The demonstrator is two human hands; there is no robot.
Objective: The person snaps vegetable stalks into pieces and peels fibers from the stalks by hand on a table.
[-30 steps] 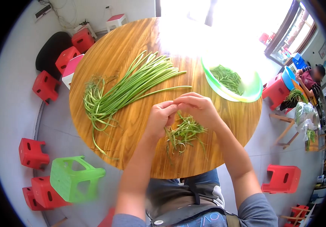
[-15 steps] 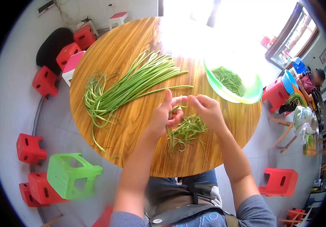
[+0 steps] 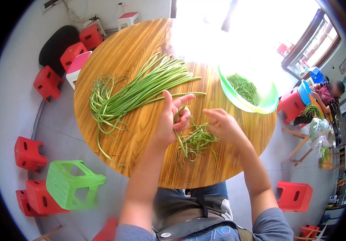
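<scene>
My left hand [image 3: 172, 120] holds a short green stem [image 3: 179, 138] under its curled fingers, with thumb and index finger stretched out. To its right, my right hand [image 3: 223, 123] is blurred, its fingers bent over the scrap pile; whether anything is between them cannot be made out. Below and between the hands lies a small pile of thin green trimmings [image 3: 200, 138]. A large bundle of long green stems [image 3: 140, 90] rests on the left of the round wooden table [image 3: 132, 40]. At the table's right, a translucent green bowl [image 3: 237, 100] holds cut green pieces [image 3: 243, 86].
Red stools [image 3: 30, 154] and a green stool [image 3: 70, 184] stand on the floor at the left. Another red stool [image 3: 295, 197] is at the lower right. At the far right, a person [image 3: 329, 94] sits beside a blue basin [image 3: 304, 93] and green vegetables.
My hands have moved apart from where they met. My left index finger has stretched out, and the stem in that hand now shows. My right hand has drawn back to the right and down.
</scene>
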